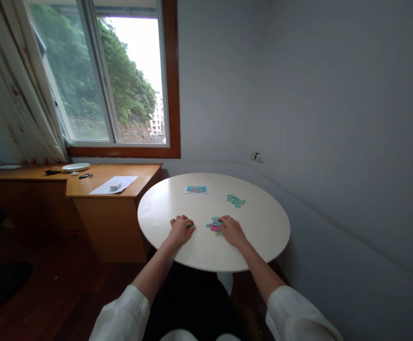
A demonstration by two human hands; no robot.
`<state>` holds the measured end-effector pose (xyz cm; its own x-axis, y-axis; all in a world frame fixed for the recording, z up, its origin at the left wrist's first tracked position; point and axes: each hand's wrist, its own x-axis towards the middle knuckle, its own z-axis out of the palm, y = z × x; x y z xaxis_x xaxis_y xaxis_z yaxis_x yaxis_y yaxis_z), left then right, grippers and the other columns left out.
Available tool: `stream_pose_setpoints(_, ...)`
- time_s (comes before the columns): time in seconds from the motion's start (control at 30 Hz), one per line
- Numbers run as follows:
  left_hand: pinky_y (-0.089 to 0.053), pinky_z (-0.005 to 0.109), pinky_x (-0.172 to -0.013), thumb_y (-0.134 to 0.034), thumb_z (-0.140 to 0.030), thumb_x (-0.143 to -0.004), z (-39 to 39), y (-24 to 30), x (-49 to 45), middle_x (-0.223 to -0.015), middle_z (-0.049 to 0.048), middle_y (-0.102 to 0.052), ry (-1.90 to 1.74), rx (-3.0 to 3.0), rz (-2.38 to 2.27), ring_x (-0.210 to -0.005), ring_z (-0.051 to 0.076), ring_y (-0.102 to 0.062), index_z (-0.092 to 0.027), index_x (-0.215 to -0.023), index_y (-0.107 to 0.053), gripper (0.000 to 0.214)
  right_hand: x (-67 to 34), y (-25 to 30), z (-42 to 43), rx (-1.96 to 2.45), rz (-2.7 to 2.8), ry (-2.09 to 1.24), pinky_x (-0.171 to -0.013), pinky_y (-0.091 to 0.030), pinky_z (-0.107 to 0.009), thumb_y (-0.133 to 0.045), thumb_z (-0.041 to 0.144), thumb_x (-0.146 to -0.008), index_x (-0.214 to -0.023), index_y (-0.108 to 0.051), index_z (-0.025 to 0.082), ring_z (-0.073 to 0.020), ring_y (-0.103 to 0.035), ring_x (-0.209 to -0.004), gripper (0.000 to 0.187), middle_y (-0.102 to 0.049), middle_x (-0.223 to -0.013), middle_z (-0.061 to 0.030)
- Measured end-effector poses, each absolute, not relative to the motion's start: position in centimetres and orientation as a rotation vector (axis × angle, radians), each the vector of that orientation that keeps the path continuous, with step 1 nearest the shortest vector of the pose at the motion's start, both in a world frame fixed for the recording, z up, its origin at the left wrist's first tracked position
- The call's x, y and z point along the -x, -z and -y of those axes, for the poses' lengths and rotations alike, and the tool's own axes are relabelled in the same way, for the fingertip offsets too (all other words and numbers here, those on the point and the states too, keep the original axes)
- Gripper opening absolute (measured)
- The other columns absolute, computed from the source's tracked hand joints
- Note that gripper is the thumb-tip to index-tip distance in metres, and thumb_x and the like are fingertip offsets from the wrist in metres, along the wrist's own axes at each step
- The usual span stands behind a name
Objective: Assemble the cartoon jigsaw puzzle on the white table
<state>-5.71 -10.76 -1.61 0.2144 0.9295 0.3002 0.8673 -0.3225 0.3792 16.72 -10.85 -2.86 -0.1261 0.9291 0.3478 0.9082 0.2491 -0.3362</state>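
On the round white table, my left hand (180, 229) is closed, with small jigsaw puzzle pieces (191, 226) showing at its fingertips. My right hand (232, 230) bends over a patch of pink, teal and yellow jigsaw pieces (214, 227). Its fingertips press on the right side of that patch and hide part of it. How many pieces lie under them is too small to tell. Farther back to the right lies a loose heap of teal puzzle pieces (236, 201). A flat colourful picture card (195, 190) lies near the table's far side.
The white table (167, 199) has a rounded edge close to the wall. To its left stands a wooden desk (149, 173) bearing a white plate (76, 167), a paper sheet (128, 182) with a small white box (115, 186), and small dark items. A window (131, 71) is above.
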Motion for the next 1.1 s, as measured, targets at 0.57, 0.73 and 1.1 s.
stream_pose_setpoints(0.57,-0.026,0.038,-0.08,-0.042,-0.029,-0.082,11.1,1.8,5.6,-0.088,0.0082,-0.061,-0.843,-2.437,-1.734,-0.09,0.022,-0.05,-0.018,-0.076,-0.066,0.027,-16.9,3.5,10.3,1.622,2.039,-0.035,-0.086,-0.034,-0.029,-0.041,0.022,-0.082,-0.099,-0.06,0.021,-0.016,-0.052,-0.099,0.026,-0.058,-0.105,-0.0035)
stream_pose_setpoints(0.73,-0.026,0.04,-0.081,-0.052,-0.038,-0.076,10.8,1.9,5.6,-0.089,0.008,-0.059,-0.818,-2.36,-1.804,-0.092,0.024,-0.049,-0.018,-0.078,-0.063,0.023,-17.1,3.6,10.3,1.601,2.028,-0.037,-0.085,-0.036,-0.03,-0.039,0.024,-0.084,-0.1,-0.06,0.021,-0.0167,-0.052,-0.099,0.027,-0.058,-0.105,-0.0041)
stream_pose_setpoints(1.1,-0.028,0.038,-0.079,-0.051,-0.032,-0.077,10.7,1.8,5.7,-0.093,0.0079,-0.059,-0.743,-2.355,-1.781,-0.094,0.024,-0.049,-0.018,-0.08,-0.061,0.017,-17.2,4.2,9.7,1.535,1.991,0.001,-0.086,-0.04,-0.033,-0.039,0.029,-0.085,-0.1,-0.06,0.021,-0.018,-0.054,-0.098,0.028,-0.059,-0.104,-0.0066)
